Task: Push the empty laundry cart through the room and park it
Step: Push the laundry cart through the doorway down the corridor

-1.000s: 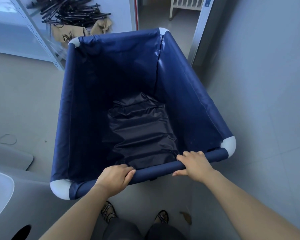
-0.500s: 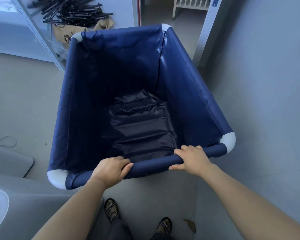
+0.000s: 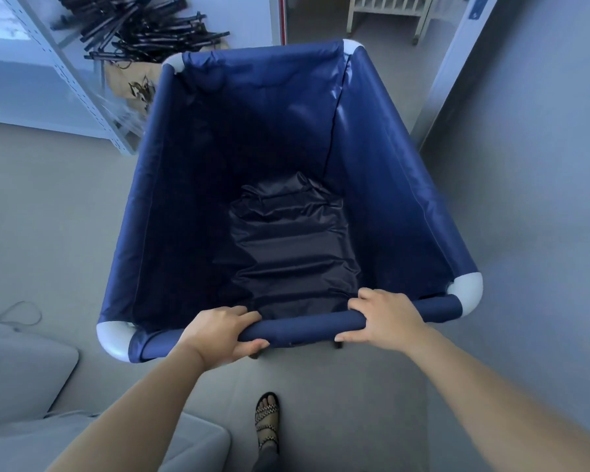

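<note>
Both hands, left hand (image 3: 218, 330) and right hand (image 3: 384, 316), curled around the laundry cart's (image 3: 382, 185) near rail.

Looks like slick navy cloth on the laundry cart (image 3: 389, 199), faintly glossy, creased at the bottom. Smooth white plastic at the corner caps (image 3: 467, 291). Matt grey floor (image 3: 48, 216), painted metal shelf upright (image 3: 86, 97).

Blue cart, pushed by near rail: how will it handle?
Probably light: laundry cart is empty, walls only fabric. Walls likely floppy; its floor is wrinkled. The near rail seems stiff: left hand and right hand grip it, no sag.
</note>
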Demonstrator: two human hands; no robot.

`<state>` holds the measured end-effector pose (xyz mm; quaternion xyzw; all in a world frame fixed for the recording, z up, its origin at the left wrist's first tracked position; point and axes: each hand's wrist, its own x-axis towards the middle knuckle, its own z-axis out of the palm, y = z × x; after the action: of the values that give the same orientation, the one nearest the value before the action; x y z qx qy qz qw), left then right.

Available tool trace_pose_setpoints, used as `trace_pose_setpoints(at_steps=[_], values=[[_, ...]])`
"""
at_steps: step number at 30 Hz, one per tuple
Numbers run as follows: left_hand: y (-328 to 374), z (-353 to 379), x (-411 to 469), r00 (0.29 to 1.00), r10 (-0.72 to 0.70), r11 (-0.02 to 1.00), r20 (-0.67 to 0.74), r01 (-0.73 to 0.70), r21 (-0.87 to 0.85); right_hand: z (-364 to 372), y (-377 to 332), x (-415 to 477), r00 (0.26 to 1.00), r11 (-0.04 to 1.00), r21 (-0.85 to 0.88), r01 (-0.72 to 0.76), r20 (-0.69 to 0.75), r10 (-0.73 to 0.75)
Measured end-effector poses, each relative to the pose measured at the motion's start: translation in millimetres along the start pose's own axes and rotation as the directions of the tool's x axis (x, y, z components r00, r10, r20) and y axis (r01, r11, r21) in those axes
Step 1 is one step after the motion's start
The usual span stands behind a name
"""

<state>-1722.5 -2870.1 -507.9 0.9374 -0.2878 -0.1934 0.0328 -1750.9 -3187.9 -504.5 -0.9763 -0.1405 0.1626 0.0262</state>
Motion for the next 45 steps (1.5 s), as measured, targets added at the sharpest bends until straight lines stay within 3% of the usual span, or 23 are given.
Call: trace_pose_setpoints(at_steps=[4, 10, 18, 30, 45], values=[[-28.9, -14.8, 31.4, 0.996, 0.088, 0.996, -0.034, -0.087, 0.012, -12.3, -2.6, 45.3, 0.997, 0.997, -0.048, -0.059, -0.052, 0.057], [-54.7, -39.6, 93.0, 1.0, -0.001, 0.999, -0.007, 0.001, 0.048, -32.3, 13.5, 103.5, 0.991, 0.99, -0.074, -0.12, -0.067, 0.115], [-64.4, -44.6, 122.7, 0.997, 0.036, 0.997, -0.07, -0.031, 0.069, -36.0, 32.9, 127.8, 0.989, 0.99, -0.088, -0.108, -0.109, 0.098], [-4.8, -13.7, 69.9, 0.995, 0.073, 0.996, -0.064, -0.069, 0.064, -10.8, 34.9, 52.4, 0.993, 0.991, -0.079, -0.105, -0.065, 0.1], [88.3, 36.9, -36.3, 0.989, 0.148, 0.986, -0.024, -0.146, 0.082, 37.6, 4.2, -102.4, 0.989, 0.987, -0.067, -0.148, 0.005, 0.149]])
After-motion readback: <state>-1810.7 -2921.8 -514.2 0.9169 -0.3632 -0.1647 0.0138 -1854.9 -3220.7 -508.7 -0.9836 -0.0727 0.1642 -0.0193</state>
